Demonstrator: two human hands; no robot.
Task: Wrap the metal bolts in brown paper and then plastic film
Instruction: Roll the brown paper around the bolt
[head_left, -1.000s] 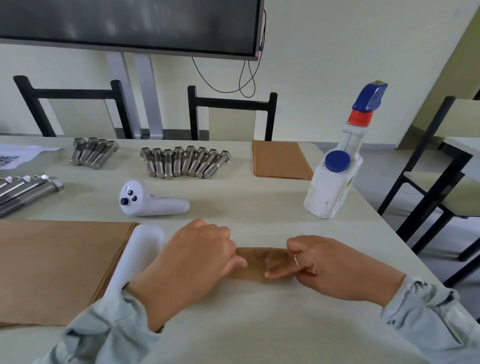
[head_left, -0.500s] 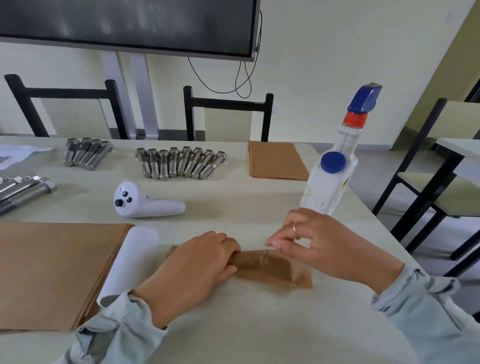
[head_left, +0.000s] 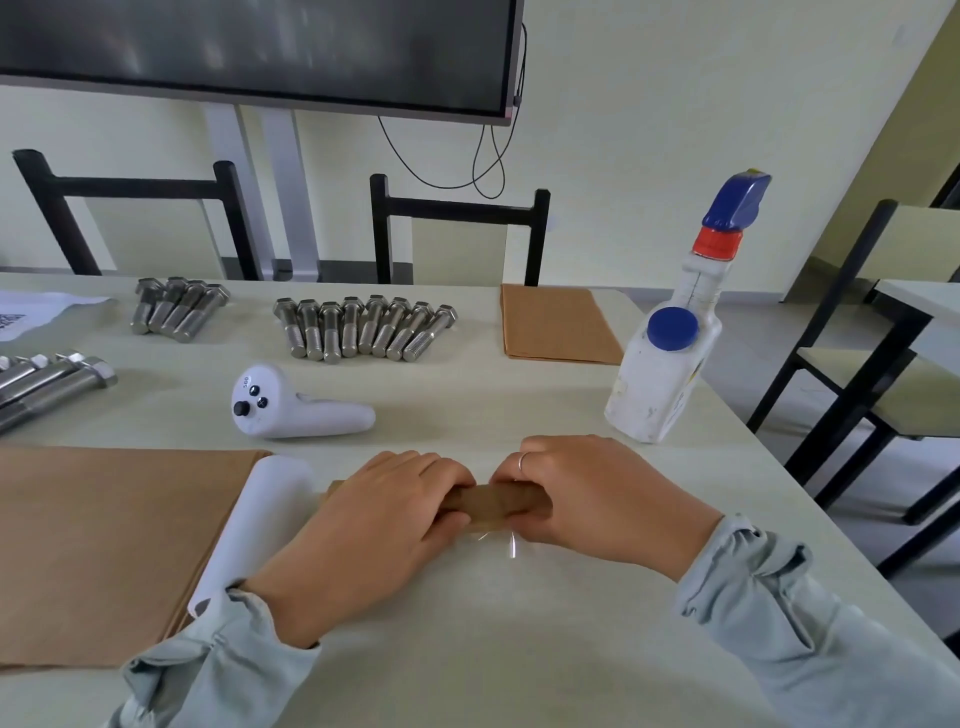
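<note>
A pale grey-green table (head_left: 467, 649) carries three clusters of steel hex bolts (head_left: 363, 332), a white handheld controller (head_left: 296, 405), a white plastic bottle with blue cap (head_left: 670, 364), a white roll (head_left: 249, 530), brown paper sheets (head_left: 114, 545), a smaller brown stack (head_left: 556, 322) and a brown paper-wrapped bundle (head_left: 498, 501).

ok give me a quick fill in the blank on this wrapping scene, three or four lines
1. Both hands, the left hand and the right hand, grip a roll of ____ paper.
2. The spray bottle has a ____ trigger head.
3. The row of bolts beyond the white controller holds ____ bolts.
4. A ring sits on the ____ hand.

Missing words: brown; blue; eight; right
</note>
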